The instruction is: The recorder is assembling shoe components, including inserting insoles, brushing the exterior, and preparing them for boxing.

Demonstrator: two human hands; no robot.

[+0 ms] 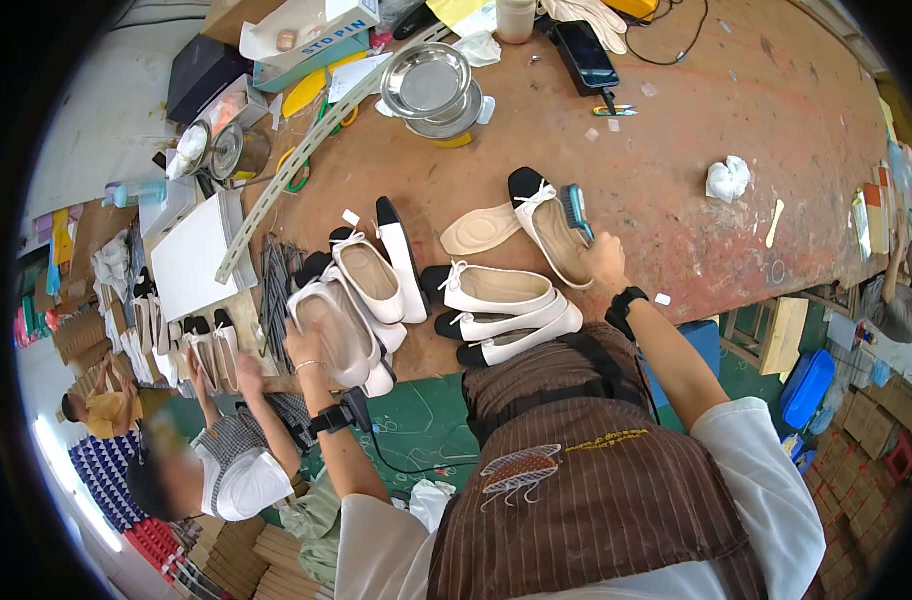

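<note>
My left hand (pixel 304 348) grips the edge of a cream ballet flat (pixel 338 345) in the left cluster; the shoe looks slightly blurred. Beside it lie more black-toed flats with small bows, one cream flat (pixel 402 255) resting on its side. My right hand (pixel 604 265) is closed around the handle of a teal brush (pixel 576 208), its bristles next to a single black-toed flat (pixel 551 232). That shoe's toe points away from me, and its heel is by my hand. A beige insole (pixel 479 231) lies to its left. Nearer me, several flats (pixel 501 290) rest in a row.
Metal bowls (pixel 426 82) stand at the back, near a long perforated metal strip (pixel 311 145). A phone (pixel 584 55) and a crumpled white wad (pixel 728 178) lie on the worn table (pixel 666 235). At left, another person (pixel 226 460) handles similar shoes.
</note>
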